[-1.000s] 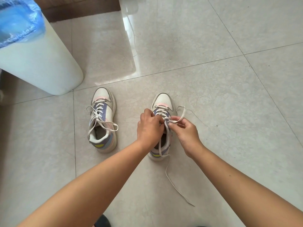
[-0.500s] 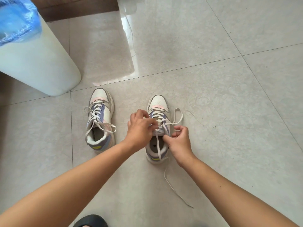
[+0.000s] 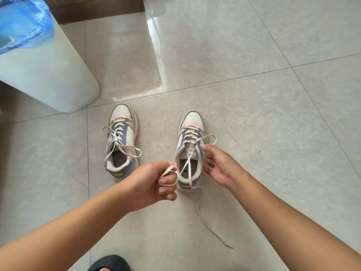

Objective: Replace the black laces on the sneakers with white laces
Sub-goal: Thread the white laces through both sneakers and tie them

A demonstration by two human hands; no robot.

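Both hands' grip has pulled the white lace (image 3: pixel 187 163) back off the sneaker (image 3: pixel 190 151).

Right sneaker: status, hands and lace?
Left hand pinches a lace loop; right hand pinches the other strand. White lace threaded in right sneaker, untied. Loose end trails on floor. Nothing blocking.

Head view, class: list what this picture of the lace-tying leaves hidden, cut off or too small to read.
- Tongue label on right sneaker: print too small.
- Lace inside left hand: curled fingers hide it.
- White bin: cut by left edge.
- Dark slipper: cut by bottom edge.
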